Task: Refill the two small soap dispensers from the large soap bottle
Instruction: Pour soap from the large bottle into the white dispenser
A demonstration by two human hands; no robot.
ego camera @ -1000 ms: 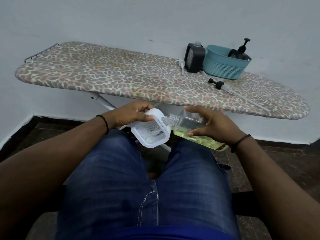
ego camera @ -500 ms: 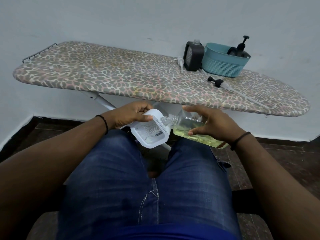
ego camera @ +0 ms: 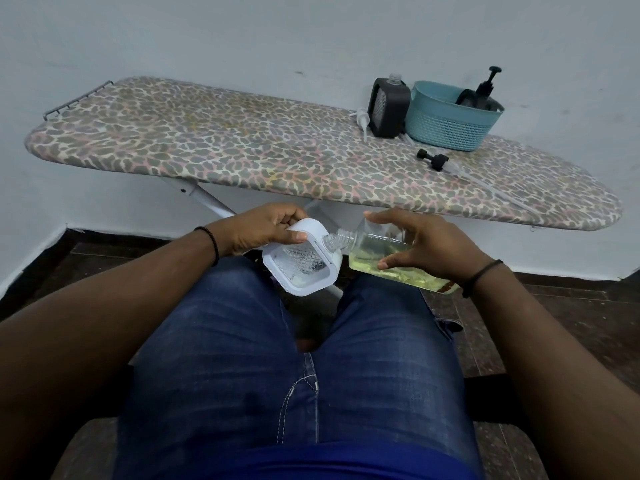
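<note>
Single head-worn wide-angle view, looking forward and down, close over the lap, leopard-print fabric-covered ironing board [ego camera: 277, 157] just beyond, facing the wall

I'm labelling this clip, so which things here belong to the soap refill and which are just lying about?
In the job:
left hand gripping the white dispenser
right hand holding the tilted large soap bottle
black dispenser, uncapped
white pump
loose black pump

Lying about:
teal basket
ironing board
</note>
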